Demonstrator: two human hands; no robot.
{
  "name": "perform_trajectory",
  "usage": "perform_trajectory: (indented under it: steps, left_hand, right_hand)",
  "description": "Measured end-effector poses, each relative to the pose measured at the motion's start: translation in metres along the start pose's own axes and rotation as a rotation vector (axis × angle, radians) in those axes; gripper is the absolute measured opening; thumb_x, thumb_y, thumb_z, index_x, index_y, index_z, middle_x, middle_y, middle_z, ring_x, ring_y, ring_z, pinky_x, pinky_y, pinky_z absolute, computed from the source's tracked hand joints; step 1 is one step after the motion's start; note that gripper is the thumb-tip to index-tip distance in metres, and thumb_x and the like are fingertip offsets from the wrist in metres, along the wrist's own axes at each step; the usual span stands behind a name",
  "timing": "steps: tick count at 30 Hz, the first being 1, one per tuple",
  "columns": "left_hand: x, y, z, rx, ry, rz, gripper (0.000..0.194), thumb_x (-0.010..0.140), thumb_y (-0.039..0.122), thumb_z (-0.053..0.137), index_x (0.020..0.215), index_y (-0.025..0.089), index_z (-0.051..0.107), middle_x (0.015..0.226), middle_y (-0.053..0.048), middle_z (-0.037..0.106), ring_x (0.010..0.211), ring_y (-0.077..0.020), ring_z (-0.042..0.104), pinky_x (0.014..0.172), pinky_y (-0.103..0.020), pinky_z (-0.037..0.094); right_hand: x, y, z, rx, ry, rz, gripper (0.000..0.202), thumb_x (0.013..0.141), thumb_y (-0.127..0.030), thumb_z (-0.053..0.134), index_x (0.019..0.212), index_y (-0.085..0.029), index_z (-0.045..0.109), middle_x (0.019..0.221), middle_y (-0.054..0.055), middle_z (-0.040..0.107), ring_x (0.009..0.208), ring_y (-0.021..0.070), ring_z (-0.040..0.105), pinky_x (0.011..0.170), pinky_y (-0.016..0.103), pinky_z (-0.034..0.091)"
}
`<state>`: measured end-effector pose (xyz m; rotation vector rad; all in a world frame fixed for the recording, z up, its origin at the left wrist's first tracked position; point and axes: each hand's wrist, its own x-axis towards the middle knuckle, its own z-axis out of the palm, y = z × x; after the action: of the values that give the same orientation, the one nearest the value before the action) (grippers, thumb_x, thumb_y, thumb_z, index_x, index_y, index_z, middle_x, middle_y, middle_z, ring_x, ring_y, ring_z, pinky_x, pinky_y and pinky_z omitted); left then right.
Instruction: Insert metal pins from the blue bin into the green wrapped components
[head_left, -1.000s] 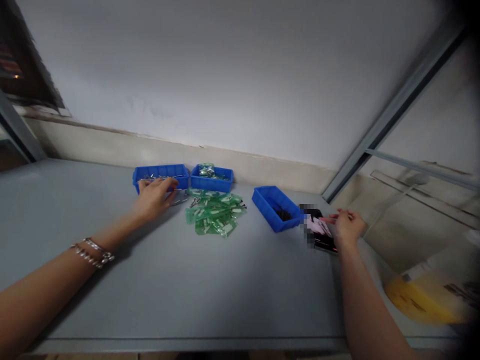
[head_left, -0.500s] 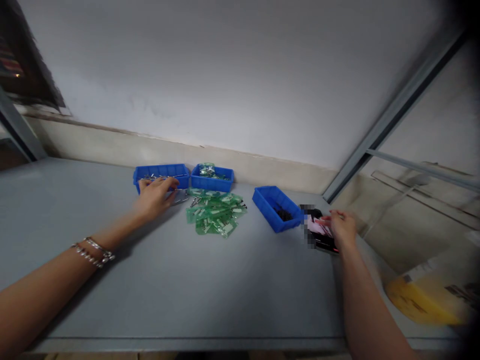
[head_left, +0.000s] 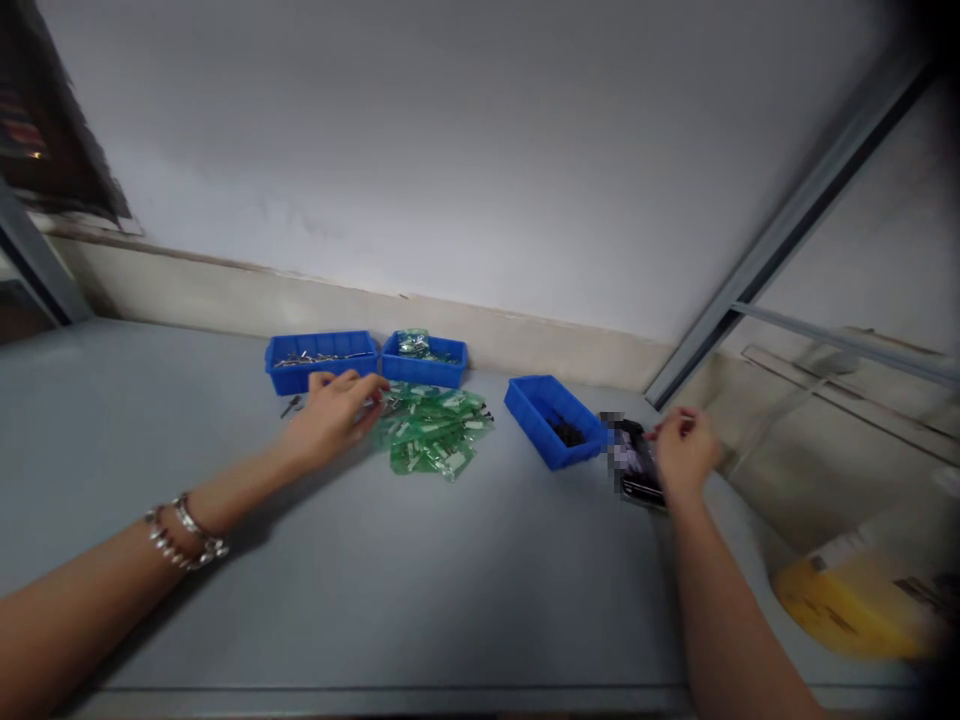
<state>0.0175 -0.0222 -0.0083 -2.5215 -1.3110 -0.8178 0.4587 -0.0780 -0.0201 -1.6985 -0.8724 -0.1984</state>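
My left hand (head_left: pixel 335 415) reaches to the left edge of a pile of green plastic packets (head_left: pixel 435 430), its fingers bent but apart and slightly blurred. I see nothing held in it. Dark small hardware (head_left: pixel 290 406) lies on the table behind that hand. On the right, my right hand (head_left: pixel 686 450) hovers at the edge of a phone (head_left: pixel 637 465) with a lit screen, its fingers curled in; no object shows in them. Part of the phone is pixelated. A blue bin (head_left: pixel 551 420) with dark small parts stands just left of the phone.
Against the wall, a blue bin (head_left: pixel 322 375) holds thin metal pieces, and another blue bin (head_left: pixel 424 372) holds green packets. The grey table (head_left: pixel 420 590) has a front edge near me. Metal frame posts (head_left: pixel 780 240) rise at both sides. A yellow container (head_left: pixel 832 605) sits at the right.
My left hand has moved from the metal-piece bin rightward and nearer, to the green packets. My right hand has drawn its fingers in from over the phone, whose screen picture looks darker.
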Motion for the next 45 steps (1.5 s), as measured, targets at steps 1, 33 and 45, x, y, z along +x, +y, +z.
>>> perform_trajectory:
  steps: [1,33,45]
  left_hand:
    - [-0.002,0.012,-0.001,-0.016,-0.003,0.060,0.019,0.091,0.026,0.041,0.100,0.020,0.057,0.092,-0.006,0.069,0.087,-0.0235,0.059,0.083,-0.039,0.031]
    - [-0.022,0.069,0.005,-0.229,-0.060,0.236,0.036,0.100,0.029,0.028,0.080,0.018,0.056,0.078,-0.005,0.062,0.077,-0.0185,0.055,0.072,-0.034,0.033]
    - [-0.023,0.069,0.005,-0.321,0.047,0.226,0.022,0.097,0.025,0.038,0.087,0.018,0.057,0.085,-0.005,0.063,0.078,-0.0183,0.056,0.071,-0.035,0.030]
  right_hand:
    - [-0.007,-0.012,0.004,-0.009,-0.033,-0.052,0.025,0.080,-0.034,0.043,0.092,-0.016,0.056,0.067,0.005,0.057,0.070,0.0245,0.057,0.079,0.044,0.042]
    - [-0.150,-0.122,0.040,0.444,-0.923,-0.661,0.021,0.094,-0.024,0.038,0.084,-0.021,0.056,0.081,0.004,0.062,0.079,0.0165,0.056,0.072,0.029,0.044]
    - [-0.149,-0.122,0.039,0.393,-0.938,-0.656,0.021,0.091,-0.026,0.043,0.072,-0.022,0.048,0.069,0.000,0.053,0.070,0.0147,0.051,0.066,0.028,0.041]
